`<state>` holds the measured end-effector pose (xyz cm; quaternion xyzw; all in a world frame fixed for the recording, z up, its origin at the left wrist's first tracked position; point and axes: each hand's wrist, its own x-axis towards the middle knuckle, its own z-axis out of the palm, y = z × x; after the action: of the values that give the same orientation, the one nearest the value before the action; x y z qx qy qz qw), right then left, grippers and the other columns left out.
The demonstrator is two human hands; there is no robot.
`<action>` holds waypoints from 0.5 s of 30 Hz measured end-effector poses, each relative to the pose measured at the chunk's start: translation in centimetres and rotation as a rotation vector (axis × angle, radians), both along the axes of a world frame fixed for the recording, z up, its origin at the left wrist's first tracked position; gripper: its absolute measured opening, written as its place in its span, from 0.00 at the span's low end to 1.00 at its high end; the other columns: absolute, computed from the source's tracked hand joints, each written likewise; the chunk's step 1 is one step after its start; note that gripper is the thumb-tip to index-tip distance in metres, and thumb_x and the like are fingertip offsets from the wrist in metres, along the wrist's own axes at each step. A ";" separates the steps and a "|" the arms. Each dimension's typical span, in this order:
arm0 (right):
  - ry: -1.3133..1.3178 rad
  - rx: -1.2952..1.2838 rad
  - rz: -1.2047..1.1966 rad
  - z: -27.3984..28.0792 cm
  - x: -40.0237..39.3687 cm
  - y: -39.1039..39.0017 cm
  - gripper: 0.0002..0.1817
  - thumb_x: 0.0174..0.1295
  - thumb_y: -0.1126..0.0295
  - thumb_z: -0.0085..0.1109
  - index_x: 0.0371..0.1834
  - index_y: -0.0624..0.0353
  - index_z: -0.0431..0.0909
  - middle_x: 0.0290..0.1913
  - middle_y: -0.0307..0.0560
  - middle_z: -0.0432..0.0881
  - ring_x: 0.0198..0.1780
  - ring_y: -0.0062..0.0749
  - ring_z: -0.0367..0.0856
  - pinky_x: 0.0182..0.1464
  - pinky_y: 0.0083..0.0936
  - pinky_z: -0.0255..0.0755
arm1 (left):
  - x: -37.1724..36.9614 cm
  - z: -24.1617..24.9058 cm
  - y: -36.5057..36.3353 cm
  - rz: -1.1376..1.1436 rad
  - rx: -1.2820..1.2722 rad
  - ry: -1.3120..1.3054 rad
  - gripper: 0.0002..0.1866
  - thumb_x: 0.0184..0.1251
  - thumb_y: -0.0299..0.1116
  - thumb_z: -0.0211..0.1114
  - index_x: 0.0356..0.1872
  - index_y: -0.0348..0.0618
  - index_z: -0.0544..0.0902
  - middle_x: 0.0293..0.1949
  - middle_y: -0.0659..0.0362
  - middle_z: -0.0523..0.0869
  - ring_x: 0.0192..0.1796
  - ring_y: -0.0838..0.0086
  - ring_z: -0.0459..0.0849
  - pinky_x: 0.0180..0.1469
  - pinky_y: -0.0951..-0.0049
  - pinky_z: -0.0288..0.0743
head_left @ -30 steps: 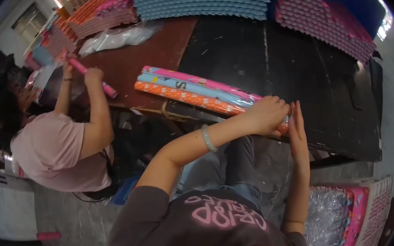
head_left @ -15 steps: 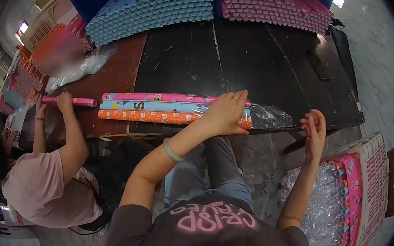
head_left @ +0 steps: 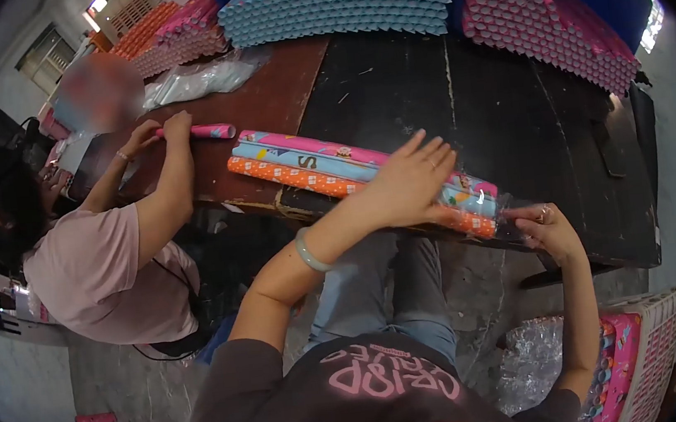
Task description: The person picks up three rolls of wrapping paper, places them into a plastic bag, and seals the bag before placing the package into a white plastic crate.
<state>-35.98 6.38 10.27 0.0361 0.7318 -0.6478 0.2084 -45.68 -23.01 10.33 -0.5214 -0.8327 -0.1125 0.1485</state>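
Observation:
Three rolls of wrapping paper lie side by side along the table's front edge: a pink roll (head_left: 313, 140), a light blue roll (head_left: 333, 164) and an orange roll (head_left: 292, 176) with white prints. Clear plastic wraps their right part, and its loose plastic end (head_left: 509, 221) sticks out past the rolls. My left hand (head_left: 414, 181) rests across the rolls, fingers stretched out. At the right end, my right hand (head_left: 549, 230) pinches the loose plastic between thumb and fingers.
A co-worker at left holds a pink roll (head_left: 214, 131) over the table (head_left: 390, 80). Stacked blue rolls (head_left: 331, 7) and pink rolls (head_left: 542, 25) stand at the back. Clear plastic bags (head_left: 202, 80) lie at back left. A white crate (head_left: 652, 367) with wrapped rolls stands at lower right.
My right hand has closed on the loose plastic end, where before it was raised apart from it. My left hand's fingers have spread and lifted somewhat. The camera view has shifted left.

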 end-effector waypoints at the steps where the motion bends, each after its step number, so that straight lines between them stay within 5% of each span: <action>1: 0.030 0.003 0.015 -0.4 -0.3 -0.2 0.11 0.62 0.74 0.58 0.46 0.67 0.82 0.19 0.33 0.73 0.18 0.13 0.65 0.19 0.12 0.55 | -0.8 0.1 -1.9 0.068 -0.021 0.022 0.43 0.62 0.61 0.54 0.61 0.25 0.68 0.63 0.41 0.70 0.70 0.53 0.63 0.73 0.54 0.49; 3: 0.045 -0.003 -0.037 -1.2 -0.5 -1.3 0.10 0.62 0.74 0.58 0.44 0.67 0.82 0.20 0.33 0.73 0.18 0.13 0.65 0.19 0.13 0.55 | -2.3 0.1 -5.2 0.177 -0.057 0.021 0.35 0.68 0.53 0.52 0.61 0.26 0.68 0.64 0.41 0.70 0.70 0.54 0.63 0.73 0.55 0.48; 10: -0.110 0.190 -0.061 -0.6 -1.6 -1.8 0.06 0.60 0.70 0.62 0.33 0.63 0.81 0.17 0.29 0.68 0.14 0.09 0.58 0.16 0.14 0.46 | -2.4 -3.0 -7.6 0.202 0.116 -0.025 0.33 0.65 0.53 0.55 0.57 0.29 0.72 0.58 0.40 0.75 0.64 0.53 0.71 0.70 0.55 0.55; 15: -0.075 0.070 -0.142 -1.4 -1.3 -3.4 0.07 0.60 0.71 0.61 0.27 0.62 0.79 0.15 0.28 0.67 0.14 0.09 0.57 0.15 0.14 0.45 | -2.6 -3.5 -7.5 0.208 0.138 -0.016 0.34 0.65 0.55 0.53 0.56 0.29 0.73 0.57 0.40 0.76 0.63 0.52 0.71 0.70 0.55 0.56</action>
<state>-37.24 2.99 8.84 0.1191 0.7412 -0.6333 0.1879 -48.25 -30.56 6.84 -0.4199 -0.8737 -0.1577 0.1882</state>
